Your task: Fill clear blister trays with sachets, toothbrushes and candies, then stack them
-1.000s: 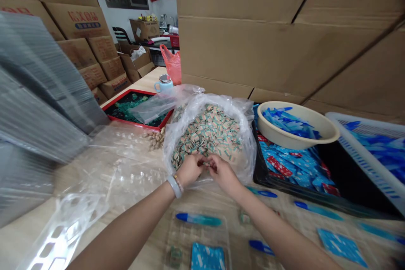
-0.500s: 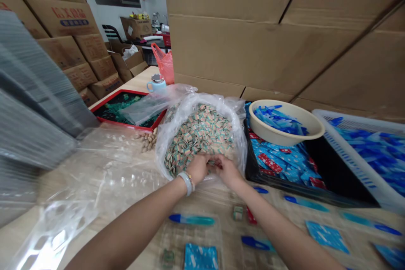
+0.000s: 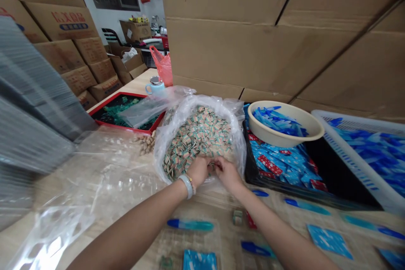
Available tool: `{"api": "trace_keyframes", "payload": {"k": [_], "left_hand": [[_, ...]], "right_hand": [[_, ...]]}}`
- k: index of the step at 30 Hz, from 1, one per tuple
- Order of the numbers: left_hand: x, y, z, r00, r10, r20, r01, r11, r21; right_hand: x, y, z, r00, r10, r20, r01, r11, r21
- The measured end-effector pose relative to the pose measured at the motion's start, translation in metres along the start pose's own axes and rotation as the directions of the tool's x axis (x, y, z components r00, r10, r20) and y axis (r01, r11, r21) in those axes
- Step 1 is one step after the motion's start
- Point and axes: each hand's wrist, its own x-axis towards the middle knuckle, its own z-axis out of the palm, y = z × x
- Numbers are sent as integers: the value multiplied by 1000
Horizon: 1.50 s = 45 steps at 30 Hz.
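At the bag [image 3: 241,145], left hand [image 3: 198,171] and right hand [image 3: 228,173] curl close; cannot tell what either grip holds. Pieces [image 3: 205,128] look light, stiff; pinch by edges.

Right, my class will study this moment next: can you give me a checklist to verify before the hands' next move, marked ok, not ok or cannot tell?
1. Plastic bag open: ok, its mouth is spread around the small pieces.
2. Both hands at the bag: ok, left hand and right hand are together at its near side.
3. Secure hold: cannot tell, what the fingers pinch, if anything, is too small.
4. Cream basin upright: ok, with blue items inside.
5. Unblocked view of the tabletop items: not ok, the right forearm partly covers a red item.
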Motion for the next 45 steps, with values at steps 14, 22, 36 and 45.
{"api": "trace_keyframes", "payload": {"k": [14,22,36,45], "left_hand": [[2,0,-5,999,-38,11,39,986,-162],[8,4,-2,988,-145,-56,127,961,-247],[-26,15,-17,978,-202,52,174,928,331],[-15,13,-17,980,-167,112,138,964,226]], "right_hand": [[-3,-4,-1,997,-73,24,77,967,-244],[-5,-9,-4,998,-54,46,65,956,-287],[-5,-15,-20,984,-61,168,107,953,-284],[9,-7,-19,921,-86,380,40,991,128]]}}
